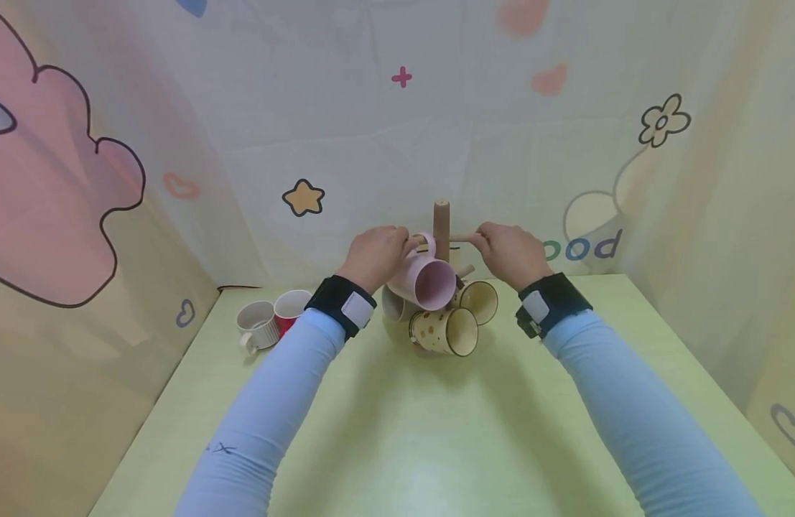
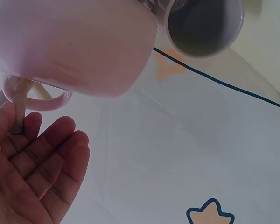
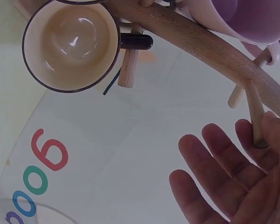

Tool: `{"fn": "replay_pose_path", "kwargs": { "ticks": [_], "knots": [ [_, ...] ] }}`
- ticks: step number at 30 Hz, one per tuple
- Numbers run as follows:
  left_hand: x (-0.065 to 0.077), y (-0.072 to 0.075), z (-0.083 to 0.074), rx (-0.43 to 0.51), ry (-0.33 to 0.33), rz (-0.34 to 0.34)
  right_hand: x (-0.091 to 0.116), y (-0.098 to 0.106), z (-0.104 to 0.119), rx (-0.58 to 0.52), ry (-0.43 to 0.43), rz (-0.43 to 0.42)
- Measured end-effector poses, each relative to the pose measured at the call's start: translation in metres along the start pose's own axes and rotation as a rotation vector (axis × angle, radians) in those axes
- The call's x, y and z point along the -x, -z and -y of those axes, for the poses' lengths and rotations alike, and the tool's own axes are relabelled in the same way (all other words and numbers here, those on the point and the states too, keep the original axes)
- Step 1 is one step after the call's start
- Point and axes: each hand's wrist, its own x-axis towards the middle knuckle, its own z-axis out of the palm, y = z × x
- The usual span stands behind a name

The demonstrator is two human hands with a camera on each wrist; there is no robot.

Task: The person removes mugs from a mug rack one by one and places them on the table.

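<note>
A wooden mug tree (image 1: 442,224) stands on the table with several mugs hanging from its pegs. My left hand (image 1: 379,255) pinches the end of an upper left peg (image 2: 20,100) between thumb and index finger. On that peg hangs a pink mug (image 1: 410,280) by its handle, mouth facing forward. My right hand (image 1: 515,255) pinches the tip of the upper right peg (image 3: 255,112), which carries no mug; the other fingers extend loosely. Lower down hang a cream patterned mug (image 1: 432,332), a cream mug with a dark rim (image 3: 70,46) and a pale mug (image 2: 203,28).
Left of the mug tree, a grey ribbed mug (image 1: 260,327) and a red mug with a pale interior (image 1: 286,327) stand side by side on the pale green table (image 1: 436,445). A printed curtain (image 1: 345,143) hangs close behind the mug tree.
</note>
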Motion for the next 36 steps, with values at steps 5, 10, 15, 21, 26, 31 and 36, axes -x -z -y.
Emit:
{"fn": "replay_pose_path", "kwargs": {
  "ticks": [5,10,15,21,26,31,36],
  "knots": [
    [-0.001,-0.001,0.000,-0.002,0.002,0.004,-0.001,0.001,0.000,0.008,-0.001,0.015],
    [0.001,-0.001,0.000,-0.002,0.015,0.003,-0.005,-0.001,0.001,0.004,-0.011,0.027],
    [0.003,0.000,-0.004,-0.016,-0.001,-0.015,-0.009,-0.003,-0.004,-0.011,-0.030,0.029],
    [0.003,-0.001,-0.008,-0.025,0.010,-0.029,-0.015,-0.003,-0.006,-0.020,-0.035,0.037],
    [0.004,0.000,-0.011,-0.050,0.014,-0.007,-0.018,-0.002,-0.008,-0.045,-0.041,0.048],
    [0.008,0.000,-0.013,-0.056,-0.005,-0.006,-0.020,-0.001,-0.010,-0.076,-0.045,0.087],
    [0.010,0.000,-0.015,-0.064,-0.016,-0.018,-0.024,0.000,-0.012,-0.109,-0.041,0.107]
  ]
}}
